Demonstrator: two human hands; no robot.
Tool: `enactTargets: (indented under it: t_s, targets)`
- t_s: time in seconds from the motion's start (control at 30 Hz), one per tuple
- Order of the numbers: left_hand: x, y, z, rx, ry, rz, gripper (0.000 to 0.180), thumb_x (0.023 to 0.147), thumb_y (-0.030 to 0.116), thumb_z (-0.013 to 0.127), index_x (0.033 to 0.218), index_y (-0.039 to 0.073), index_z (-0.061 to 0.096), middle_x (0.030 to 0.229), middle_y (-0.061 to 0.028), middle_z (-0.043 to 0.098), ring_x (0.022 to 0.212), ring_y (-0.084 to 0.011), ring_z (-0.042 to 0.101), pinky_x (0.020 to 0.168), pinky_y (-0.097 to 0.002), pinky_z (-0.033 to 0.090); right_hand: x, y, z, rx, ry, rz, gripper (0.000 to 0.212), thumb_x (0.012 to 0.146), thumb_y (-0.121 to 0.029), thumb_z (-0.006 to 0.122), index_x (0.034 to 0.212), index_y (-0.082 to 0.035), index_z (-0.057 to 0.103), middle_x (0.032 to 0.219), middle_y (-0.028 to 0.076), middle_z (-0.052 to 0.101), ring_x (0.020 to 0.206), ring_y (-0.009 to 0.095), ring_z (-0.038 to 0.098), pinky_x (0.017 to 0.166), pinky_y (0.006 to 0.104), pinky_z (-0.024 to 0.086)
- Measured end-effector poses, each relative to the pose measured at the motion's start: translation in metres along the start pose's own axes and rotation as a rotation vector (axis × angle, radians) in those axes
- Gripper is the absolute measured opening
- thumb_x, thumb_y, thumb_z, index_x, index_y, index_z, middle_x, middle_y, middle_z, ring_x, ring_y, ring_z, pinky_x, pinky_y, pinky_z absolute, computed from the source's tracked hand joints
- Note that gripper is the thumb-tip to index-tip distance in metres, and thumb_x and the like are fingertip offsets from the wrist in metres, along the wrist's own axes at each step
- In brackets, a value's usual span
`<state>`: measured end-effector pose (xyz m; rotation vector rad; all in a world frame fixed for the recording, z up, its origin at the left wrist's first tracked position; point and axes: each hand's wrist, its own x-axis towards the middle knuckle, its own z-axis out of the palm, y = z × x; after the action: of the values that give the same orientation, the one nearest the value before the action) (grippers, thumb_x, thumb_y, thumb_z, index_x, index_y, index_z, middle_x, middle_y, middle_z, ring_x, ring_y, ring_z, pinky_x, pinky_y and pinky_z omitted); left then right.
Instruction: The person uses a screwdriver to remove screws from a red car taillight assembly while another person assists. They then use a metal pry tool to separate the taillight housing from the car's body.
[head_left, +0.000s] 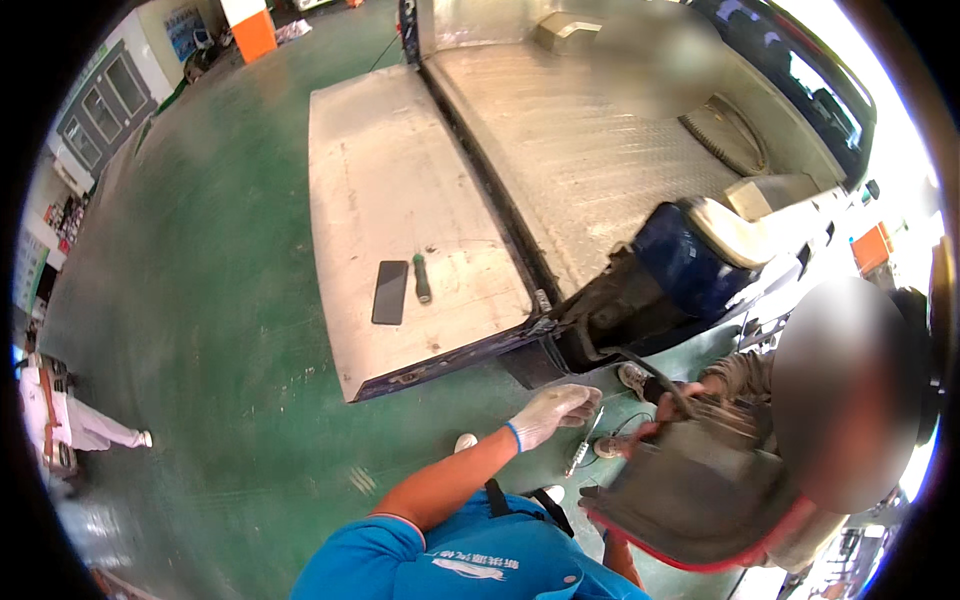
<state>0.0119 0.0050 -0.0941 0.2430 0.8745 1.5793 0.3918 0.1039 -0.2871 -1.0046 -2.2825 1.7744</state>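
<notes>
My left hand, in a whitish glove with a blue cuff, reaches out below the tailgate corner. Its fingers are extended and slightly bent, with no object plainly in them. Close to its fingertips is a slim silver tool; whether they touch cannot be told. A large dark part with a red rim, apparently a tail light seen from behind, is at lower right. My right hand is at its left edge, mostly hidden behind it and seemingly gripping it. A co-worker's hands hold its upper side, where a dark cable runs toward the truck.
The pickup's lowered tailgate carries a black phone and a green-handled screwdriver. Beyond lies the cargo bed, with a coiled hose. The co-worker stands close on the right. Another person is far left.
</notes>
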Motion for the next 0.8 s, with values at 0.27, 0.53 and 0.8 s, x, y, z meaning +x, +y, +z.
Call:
enactTargets:
  t_s: [0.27, 0.53, 0.8]
  targets:
    - [0.002, 0.0, -0.023, 0.076, 0.048, -0.101, 0.033, 0.099, 0.034, 0.061, 0.119, 0.008, 0.068, 0.104, -0.0003, 0.067, 0.093, -0.011, 0.063, 0.085, -0.0289, 0.051, 0.001, -0.119, 0.015, -0.111, 0.059, 0.594, 0.031, 0.083, -0.009, 0.065, 0.112, 0.0, 0.07, 0.084, 0.009, 0.074, 0.052, 0.014, 0.058, 0.047, 0.0291, 0.045]
    - [0.039, -0.012, -0.029, -0.065, 0.288, -0.077, 0.037, 0.099, 0.036, 0.063, 0.123, 0.008, 0.06, 0.096, -0.0051, 0.068, 0.083, -0.0183, 0.068, 0.077, -0.0334, 0.058, 0.026, -0.128, -0.014, -0.116, -0.015, 0.548, 0.033, 0.084, -0.01, 0.067, 0.115, 0.001, 0.069, 0.088, 0.008, 0.072, 0.062, 0.014, 0.06, 0.055, 0.029, 0.047]
    - [0.15, 0.003, 0.03, -0.224, 0.413, -0.098, 0.041, 0.087, 0.037, 0.075, 0.089, -0.002, 0.061, 0.07, -0.0144, 0.063, 0.054, -0.0277, 0.065, 0.046, -0.0388, 0.056, 0.033, -0.112, -0.034, -0.075, 0.086, 0.327, 0.033, 0.084, -0.01, 0.068, 0.116, 0.001, 0.069, 0.092, 0.009, 0.072, 0.073, 0.014, 0.064, 0.062, 0.027, 0.049]
